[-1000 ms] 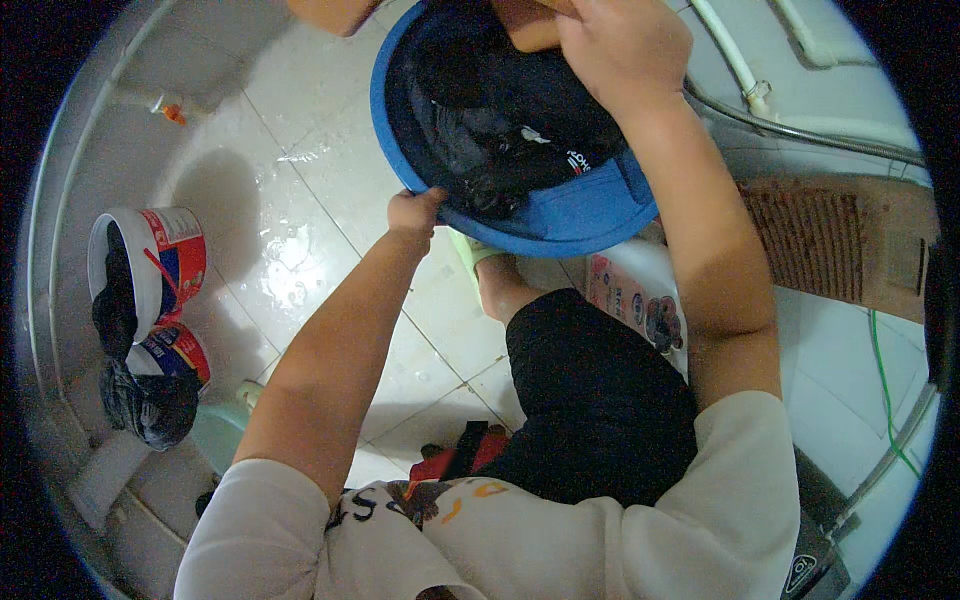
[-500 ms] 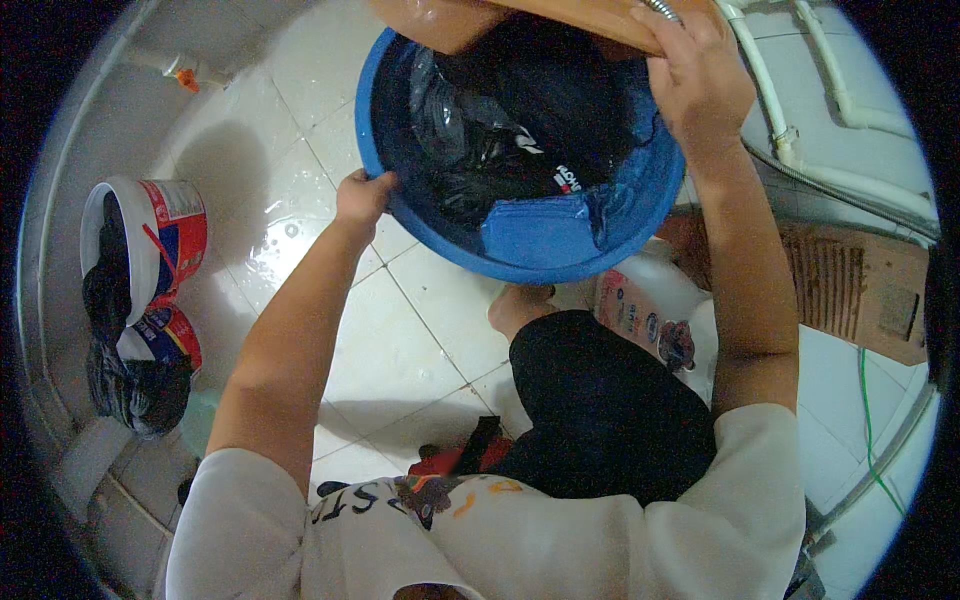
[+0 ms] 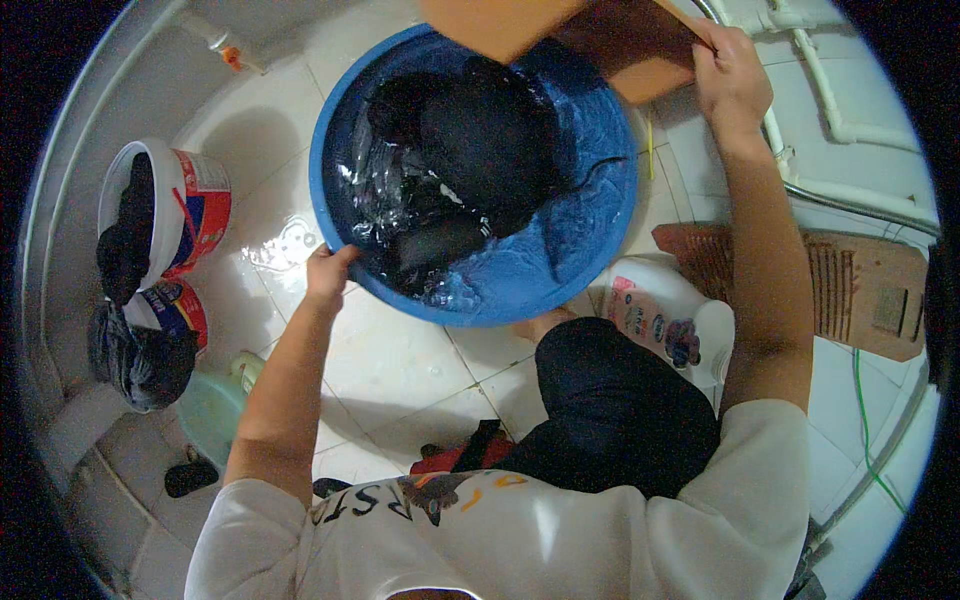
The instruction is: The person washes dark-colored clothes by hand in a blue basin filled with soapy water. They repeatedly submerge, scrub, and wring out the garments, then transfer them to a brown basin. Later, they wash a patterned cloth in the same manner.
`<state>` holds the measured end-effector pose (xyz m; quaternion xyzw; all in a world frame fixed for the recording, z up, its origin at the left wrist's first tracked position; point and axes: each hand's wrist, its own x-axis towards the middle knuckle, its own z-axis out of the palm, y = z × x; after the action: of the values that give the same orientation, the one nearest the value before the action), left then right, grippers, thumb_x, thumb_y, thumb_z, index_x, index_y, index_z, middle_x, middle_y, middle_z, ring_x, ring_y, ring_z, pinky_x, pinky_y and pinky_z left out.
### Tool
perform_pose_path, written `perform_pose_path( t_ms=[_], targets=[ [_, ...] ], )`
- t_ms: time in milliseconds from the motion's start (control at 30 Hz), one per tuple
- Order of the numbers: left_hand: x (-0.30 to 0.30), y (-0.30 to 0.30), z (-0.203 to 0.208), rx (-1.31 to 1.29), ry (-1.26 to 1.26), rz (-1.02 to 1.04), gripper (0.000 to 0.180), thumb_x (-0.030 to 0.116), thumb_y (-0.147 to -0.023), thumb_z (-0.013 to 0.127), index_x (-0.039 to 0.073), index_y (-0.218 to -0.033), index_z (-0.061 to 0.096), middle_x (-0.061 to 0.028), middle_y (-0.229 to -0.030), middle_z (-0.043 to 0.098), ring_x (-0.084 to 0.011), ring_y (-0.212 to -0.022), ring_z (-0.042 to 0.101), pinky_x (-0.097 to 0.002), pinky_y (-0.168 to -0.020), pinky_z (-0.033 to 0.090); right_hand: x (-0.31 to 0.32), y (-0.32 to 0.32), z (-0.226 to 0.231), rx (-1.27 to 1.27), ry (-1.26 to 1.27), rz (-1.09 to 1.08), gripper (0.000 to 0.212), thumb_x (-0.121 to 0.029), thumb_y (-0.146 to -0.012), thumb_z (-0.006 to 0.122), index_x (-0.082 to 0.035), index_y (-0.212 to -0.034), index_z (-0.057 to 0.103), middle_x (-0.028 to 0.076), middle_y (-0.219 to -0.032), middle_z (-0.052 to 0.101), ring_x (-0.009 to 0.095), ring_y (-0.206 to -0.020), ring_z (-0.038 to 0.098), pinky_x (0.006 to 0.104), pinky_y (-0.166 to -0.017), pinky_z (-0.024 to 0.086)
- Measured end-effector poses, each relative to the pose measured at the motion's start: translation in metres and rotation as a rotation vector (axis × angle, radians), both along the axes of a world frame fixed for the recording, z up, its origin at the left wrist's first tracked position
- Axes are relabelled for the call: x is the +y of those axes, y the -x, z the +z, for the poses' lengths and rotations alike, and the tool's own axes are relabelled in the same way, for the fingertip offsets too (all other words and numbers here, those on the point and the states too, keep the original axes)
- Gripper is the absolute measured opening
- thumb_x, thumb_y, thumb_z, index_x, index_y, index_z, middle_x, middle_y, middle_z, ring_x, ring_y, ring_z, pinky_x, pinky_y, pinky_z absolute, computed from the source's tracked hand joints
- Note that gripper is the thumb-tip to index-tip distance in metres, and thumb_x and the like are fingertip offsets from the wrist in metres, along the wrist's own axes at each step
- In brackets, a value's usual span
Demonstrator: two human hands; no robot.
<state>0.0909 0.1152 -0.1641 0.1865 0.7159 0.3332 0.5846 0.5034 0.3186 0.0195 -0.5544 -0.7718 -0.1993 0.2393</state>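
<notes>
A round blue basin (image 3: 330,210) stands on the tiled floor in front of me, holding rippling water and a dark heap of wet black clothes (image 3: 480,140). My left hand (image 3: 328,275) grips the basin's near-left rim, thumb over the edge. At the upper right, my right hand (image 3: 735,80) is closed on the edge of an orange-brown panelled object (image 3: 640,50). That object is tilted above the basin's far side; the top of the view cuts it off, so its kind cannot be told.
On the left, a white bucket (image 3: 130,200) has dark cloth hanging out, near a pale green tub (image 3: 212,410). To the right lie a white detergent bottle (image 3: 660,310) and a brown washboard (image 3: 860,290). White pipes (image 3: 825,90) run along the right wall.
The blue basin has shifted left and nearer, with my left hand on its rim. My right hand and the orange-brown object have moved right. More swirling water shows around the clothes.
</notes>
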Motion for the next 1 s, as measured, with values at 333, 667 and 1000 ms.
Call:
perform_pose_path(
  t_ms=[333,667,1000],
  targets=[
    [-0.088,0.089,-0.017,0.203,0.041,0.016,0.019,0.017,-0.072,0.060,0.008,-0.087,0.055,0.0007,-0.061,0.051,-0.0074,-0.040,0.035,-0.0228,-0.033,0.023,-0.016,-0.035,-0.033,0.111,0.072,-0.101,0.022,-0.033,-0.079,0.055,-0.015,-0.090,0.062,0.008,-0.082,0.057,0.027,-0.077,0.056,0.0362,-0.065,0.044],
    [-0.174,0.169,-0.006,0.518,0.116,-0.133,0.025,0.017,-0.067,0.062,0.000,-0.084,0.059,-0.0061,-0.072,0.060,-0.0162,-0.056,0.054,-0.0298,-0.051,0.044,-0.081,-0.057,-0.041,-0.191,0.403,-0.071,0.025,-0.015,-0.075,0.054,-0.014,-0.100,0.056,0.013,-0.090,0.054,0.030,-0.079,0.055,0.0408,-0.065,0.046],
    [-0.194,0.231,-0.020,0.523,0.050,-0.231,0.019,0.011,-0.070,0.062,-0.002,-0.084,0.060,-0.0073,-0.076,0.061,-0.0158,-0.067,0.057,-0.0286,-0.061,0.045,-0.121,-0.045,-0.105,-0.401,0.657,0.016,0.025,-0.024,-0.080,0.048,-0.003,-0.093,0.050,0.019,-0.082,0.057,0.037,-0.069,0.058,0.0460,-0.059,0.046]
  ],
)
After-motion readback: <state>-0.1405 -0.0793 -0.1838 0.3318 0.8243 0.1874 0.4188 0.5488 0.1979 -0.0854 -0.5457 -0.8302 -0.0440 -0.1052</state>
